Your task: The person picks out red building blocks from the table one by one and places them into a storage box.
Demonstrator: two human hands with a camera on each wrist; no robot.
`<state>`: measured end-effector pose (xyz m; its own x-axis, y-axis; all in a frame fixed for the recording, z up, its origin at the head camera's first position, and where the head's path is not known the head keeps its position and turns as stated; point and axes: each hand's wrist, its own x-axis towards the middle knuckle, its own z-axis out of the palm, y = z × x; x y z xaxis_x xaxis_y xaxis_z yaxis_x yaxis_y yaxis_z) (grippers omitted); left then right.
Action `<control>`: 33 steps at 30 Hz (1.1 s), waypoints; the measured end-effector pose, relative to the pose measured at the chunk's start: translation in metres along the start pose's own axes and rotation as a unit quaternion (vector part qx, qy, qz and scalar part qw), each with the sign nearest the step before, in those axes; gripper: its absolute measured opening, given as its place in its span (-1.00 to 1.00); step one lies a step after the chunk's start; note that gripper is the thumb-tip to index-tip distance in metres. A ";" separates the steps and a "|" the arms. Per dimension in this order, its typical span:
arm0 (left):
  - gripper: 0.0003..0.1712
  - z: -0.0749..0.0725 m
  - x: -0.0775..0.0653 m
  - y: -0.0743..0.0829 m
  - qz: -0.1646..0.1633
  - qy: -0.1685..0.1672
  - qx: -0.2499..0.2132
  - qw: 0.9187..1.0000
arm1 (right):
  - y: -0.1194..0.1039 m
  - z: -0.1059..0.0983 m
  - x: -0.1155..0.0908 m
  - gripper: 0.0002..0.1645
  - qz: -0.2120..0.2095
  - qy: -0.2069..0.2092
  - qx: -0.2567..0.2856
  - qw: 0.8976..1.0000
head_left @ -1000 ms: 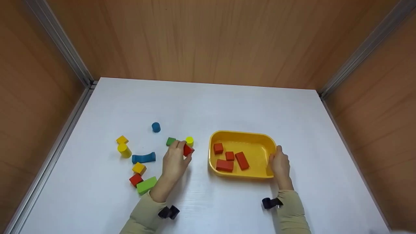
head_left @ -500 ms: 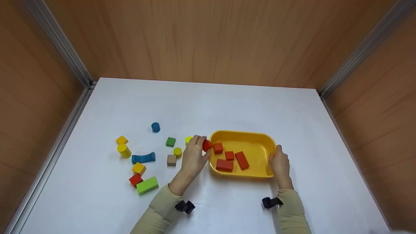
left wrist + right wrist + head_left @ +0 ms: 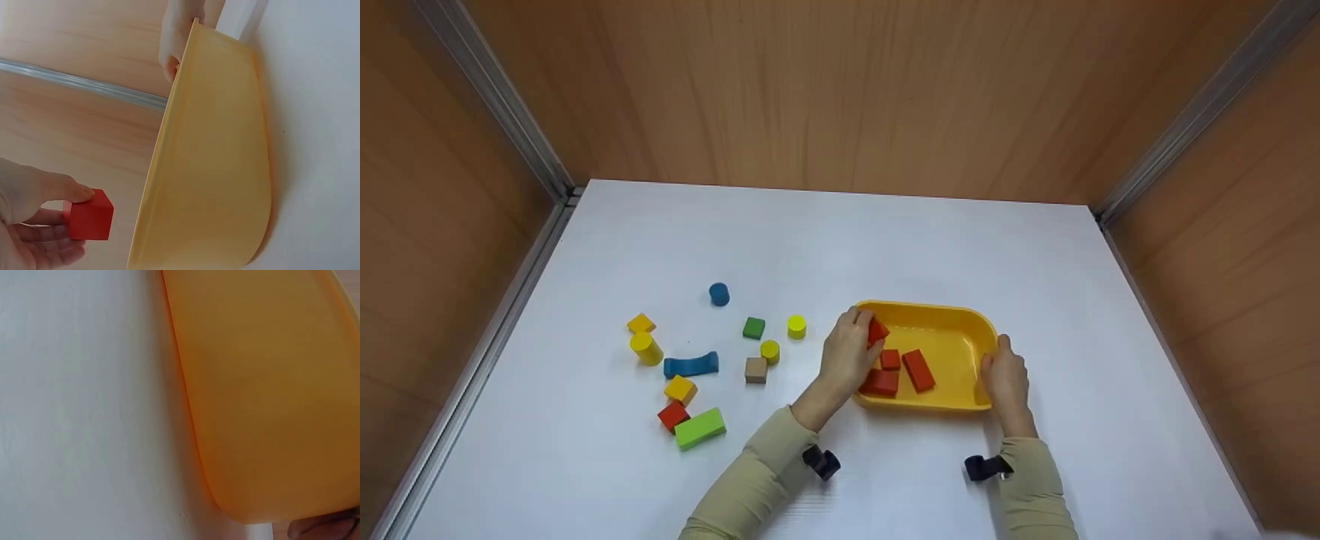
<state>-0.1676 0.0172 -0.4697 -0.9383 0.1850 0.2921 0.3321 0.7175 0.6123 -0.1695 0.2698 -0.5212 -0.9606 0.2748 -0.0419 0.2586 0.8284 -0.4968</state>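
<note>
My left hand (image 3: 844, 352) is over the left end of a yellow tray (image 3: 952, 319). Between thumb and fingers it pinches a red block (image 3: 876, 331), and the left wrist view shows this red block (image 3: 93, 216) above the rim. Inside the tray lie a small red cube (image 3: 890, 360), a red rectangular block (image 3: 918, 371) and another red block (image 3: 881, 383), partly covered by the left hand. My right hand (image 3: 1006, 382) grips the tray's right end by the rim. Only a bit of the right hand (image 3: 323, 527) shows in the right wrist view.
Left of the tray lie two small yellow cylinders, a green block (image 3: 754, 328), a plain wooden cube (image 3: 756, 370) and a blue cylinder (image 3: 719, 294). Farther left are a blue curved block (image 3: 691, 365), several yellow blocks, a red cube (image 3: 673, 416) and a light green block (image 3: 700, 428).
My left hand has carried the red block rightward from among the loose blocks to above the tray, uncovering a wooden cube and small yellow cylinders. The right hand and the tray stay in place.
</note>
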 end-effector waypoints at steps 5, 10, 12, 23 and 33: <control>-0.58 0.015 0.007 0.002 0.022 0.005 0.028 0.999 | 0.000 -0.002 0.001 -0.66 0.002 -0.003 0.000 1.000; -0.63 0.027 0.014 0.005 0.031 -0.009 0.066 0.997 | 0.000 -0.002 0.001 -0.68 -0.004 0.000 -0.001 1.000; -0.66 0.030 0.017 0.007 0.033 -0.017 0.082 0.996 | 0.001 -0.001 0.001 -0.67 -0.008 0.003 -0.002 1.000; -0.92 0.057 0.028 0.017 0.064 -0.025 0.153 0.986 | 0.002 -0.001 0.001 -0.74 -0.001 -0.002 0.007 1.000; -0.90 0.075 0.034 0.017 0.035 -0.060 0.191 0.979 | 0.000 0.000 0.001 -0.73 0.008 -0.008 0.007 1.000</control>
<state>-0.2008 0.0854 -0.5045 -0.9269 0.3038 0.2206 0.3569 0.8952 0.2668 -0.1705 0.2700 -0.5213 -0.9577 0.2806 -0.0638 0.2733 0.8171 -0.5076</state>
